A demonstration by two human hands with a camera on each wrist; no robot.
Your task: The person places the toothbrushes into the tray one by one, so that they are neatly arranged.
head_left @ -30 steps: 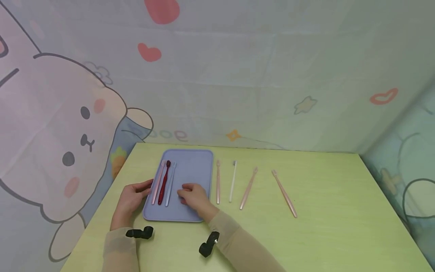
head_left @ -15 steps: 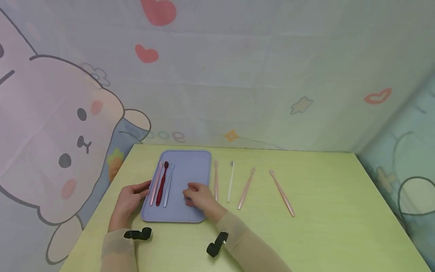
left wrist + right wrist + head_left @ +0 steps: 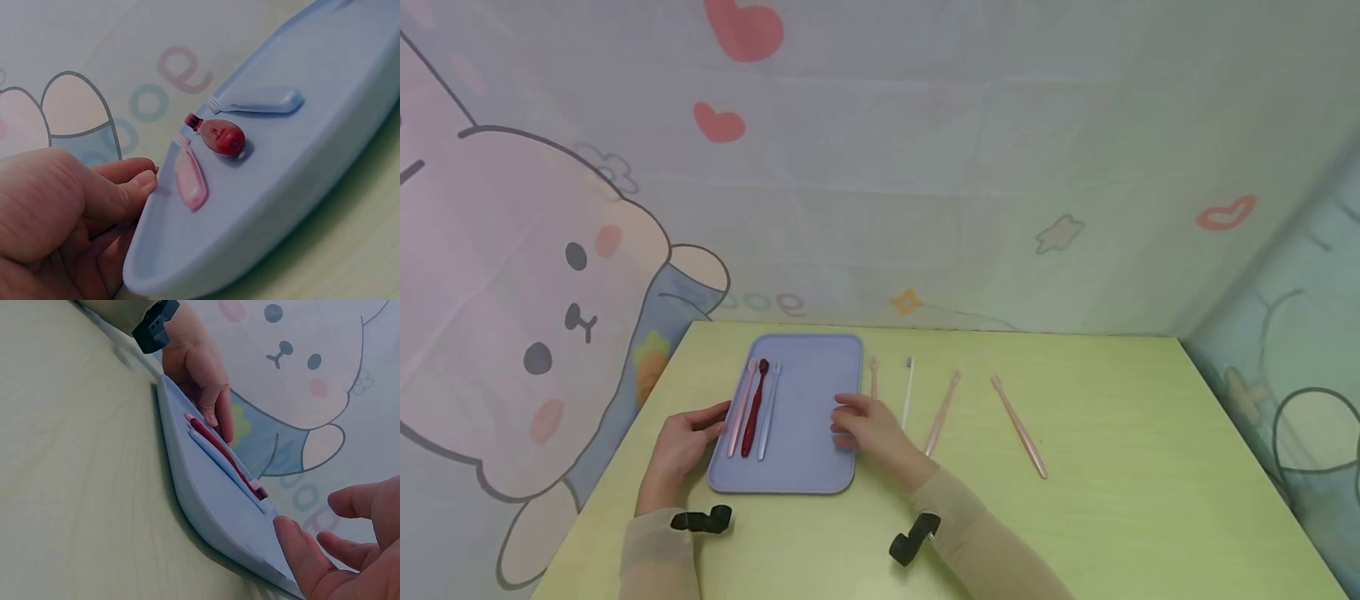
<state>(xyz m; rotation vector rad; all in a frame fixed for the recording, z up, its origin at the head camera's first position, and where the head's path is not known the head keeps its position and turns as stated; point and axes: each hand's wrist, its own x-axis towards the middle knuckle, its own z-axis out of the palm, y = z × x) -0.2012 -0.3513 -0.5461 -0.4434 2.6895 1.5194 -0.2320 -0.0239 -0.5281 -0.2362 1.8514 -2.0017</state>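
A lavender tray (image 3: 805,471) lies on the table, with a pink toothbrush (image 3: 742,410), a dark red toothbrush (image 3: 754,410) and a pale blue toothbrush (image 3: 769,412) side by side in its left half. My left hand (image 3: 679,446) touches the tray's left edge; in the left wrist view its thumb and index finger rest against the outside of the rim. Above the tray's right edge hovers my right hand (image 3: 880,433), holding nothing, its fingers loosely spread in the right wrist view. That hand partly covers a pink toothbrush (image 3: 874,377) just right of the tray.
Farther right on the yellow-green table (image 3: 1112,433) lie a white toothbrush (image 3: 908,392), a pink toothbrush (image 3: 943,408) and another, slanted pink toothbrush (image 3: 1019,427). A patterned cloth (image 3: 925,167) hangs behind the table.
My right hand has moved right, from over the middle of the tray to its right edge, and its fingers have spread. The left hand stays at the tray's edge. The camera view shifts slightly.
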